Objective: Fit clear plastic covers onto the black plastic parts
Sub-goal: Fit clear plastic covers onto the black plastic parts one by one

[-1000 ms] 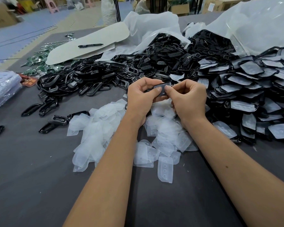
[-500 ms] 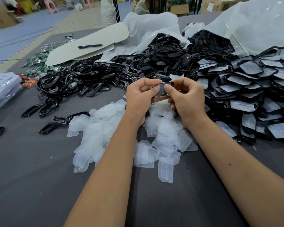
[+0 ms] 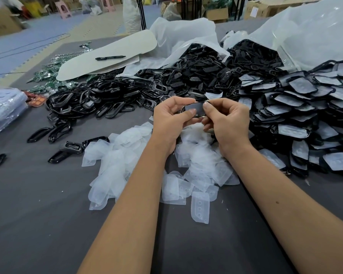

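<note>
Both hands up over the pile of clear covers [image 3: 186,161]. Left hand [image 3: 169,117] and right hand [image 3: 229,119] pinch one black part [image 3: 196,108] between thumbs and fingers, long axis left-right, spanning both grips. Cover seating unclear.

We take the loose cover pile [image 3: 147,155] on the table [image 3: 38,224] as landmark. Left hand [image 3: 169,119] and right hand [image 3: 226,121] hold one part [image 3: 196,108] above its far edge. Behind it lies the uncovered parts heap [image 3: 127,93]; right of it, the covered parts stack [image 3: 309,119]; behind-left, a pen [image 3: 110,57] on a board [image 3: 107,54].
</note>
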Motion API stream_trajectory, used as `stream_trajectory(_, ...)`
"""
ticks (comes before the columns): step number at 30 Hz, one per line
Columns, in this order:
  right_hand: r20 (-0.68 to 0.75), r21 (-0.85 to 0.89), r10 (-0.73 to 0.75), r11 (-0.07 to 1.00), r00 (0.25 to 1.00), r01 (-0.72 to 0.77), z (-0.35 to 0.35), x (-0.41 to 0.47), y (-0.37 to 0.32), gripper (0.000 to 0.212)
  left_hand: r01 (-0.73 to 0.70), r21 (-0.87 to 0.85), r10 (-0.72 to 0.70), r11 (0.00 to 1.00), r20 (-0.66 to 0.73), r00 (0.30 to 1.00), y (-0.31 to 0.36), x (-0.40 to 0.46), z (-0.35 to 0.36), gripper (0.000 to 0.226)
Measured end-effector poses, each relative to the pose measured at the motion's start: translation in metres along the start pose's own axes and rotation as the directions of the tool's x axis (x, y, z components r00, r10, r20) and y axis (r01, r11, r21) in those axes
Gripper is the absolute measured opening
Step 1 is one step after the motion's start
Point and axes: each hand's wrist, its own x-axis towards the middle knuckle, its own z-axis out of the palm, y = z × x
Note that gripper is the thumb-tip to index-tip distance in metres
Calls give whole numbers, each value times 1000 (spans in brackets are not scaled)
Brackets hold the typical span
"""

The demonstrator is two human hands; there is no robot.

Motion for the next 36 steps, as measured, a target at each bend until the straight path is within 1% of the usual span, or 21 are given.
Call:
stream_trajectory(6,-35,-172,-57,984,998,50,3,-3,2,13,41,-32,-40,999,11,999,1,0,-1,23)
stream_trajectory(12,-3,-194,-88,977,996,86,5,-5,0,12,82,-103,-79,991,36,996,4,0,-1,24)
stream_trajectory(15,44,-161,-101,981,994,107,6,-5,-1,19,81,-104,-80,991,17,997,4,0,-1,24)
stream_trajectory(18,36,-154,-124,980,992,128,4,-5,-1,28,88,-92,-92,992,-40,995,5,2,-2,23)
stream_trajectory(20,56,-229,-183,954,981,191,2,-5,-2,40,101,-103,-107,990,-58,993,6,3,-4,24)
stream_trajectory(22,104,-347,-290,886,951,308,2,-6,-3,46,115,-126,-124,985,-66,990,7,3,-4,23)
stream_trajectory(24,142,-402,-342,838,929,370,3,-9,-4,39,146,-172,-161,974,-77,984,9,4,-5,22)
stream_trajectory(26,148,-414,-358,824,922,387,5,-10,-5,31,179,-236,-202,955,-75,977,10,5,-7,18)
stream_trajectory(29,157,-436,-386,799,909,414,7,-10,-6,22,213,-351,-240,912,-33,970,12,7,-10,10)
stream_trajectory(30,155,-435,-397,794,904,424,8,-10,-6,19,218,-393,-244,893,-17,970,12,7,-10,14)
stream_trajectory(32,127,-401,-391,820,912,408,8,-9,-5,14,231,-457,-265,859,-9,964,13,8,-11,25)
stream_trajectory(33,111,-365,-366,850,924,381,7,-8,-4,12,230,-468,-262,853,-5,965,13,8,-11,25)
stream_trajectory(34,100,-318,-326,884,940,341,6,-7,-3,10,223,-452,-249,864,1,968,12,8,-11,20)
stream_trajectory(36,107,-212,-223,947,969,241,3,-4,-3,3,214,-368,-222,905,21,975,11,7,-10,7)
